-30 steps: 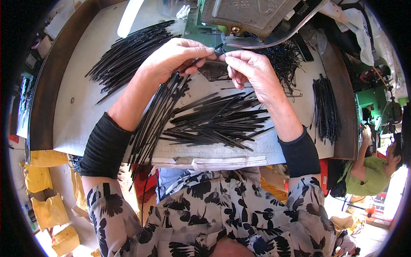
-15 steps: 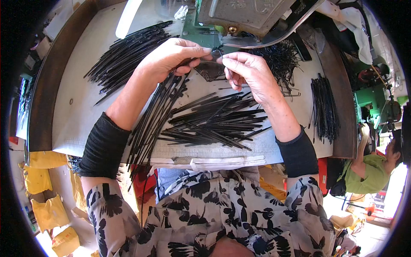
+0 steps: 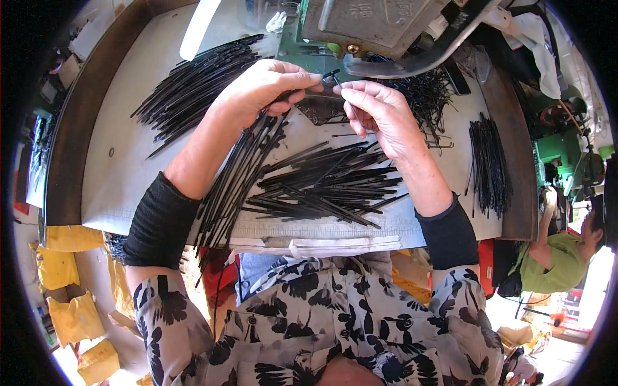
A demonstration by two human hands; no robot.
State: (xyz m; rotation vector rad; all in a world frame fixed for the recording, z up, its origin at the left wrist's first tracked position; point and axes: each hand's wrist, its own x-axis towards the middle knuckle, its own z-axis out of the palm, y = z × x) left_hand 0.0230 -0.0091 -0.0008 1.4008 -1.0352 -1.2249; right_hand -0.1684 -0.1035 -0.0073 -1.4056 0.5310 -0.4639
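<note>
My left hand (image 3: 273, 83) is closed on a slim black rod, whose tip (image 3: 331, 74) sticks out past the thumb toward the right. Fingers pinched, my right hand (image 3: 380, 112) holds a thin dark wire (image 3: 353, 109) whose upper end meets or nearly meets that tip. Whether the two are joined is too small to tell. From beneath my left hand a bundle of long black rods (image 3: 232, 177) runs toward the table's near edge; whether the hand grips it is hidden. A loose heap of black rods (image 3: 325, 183) lies between my forearms.
A grey metal machine (image 3: 354, 29) with a curved bar (image 3: 425, 63) stands just beyond my hands. More black rods (image 3: 193, 90) lie at far left, tangled thin wires (image 3: 421, 90) behind my right hand, a bundle (image 3: 489, 164) at right. A person in green (image 3: 553, 264) sits farther right.
The whole view has shifted slightly. The rod's tip and the wire's upper end show more plainly between my hands, which keep their grips.
</note>
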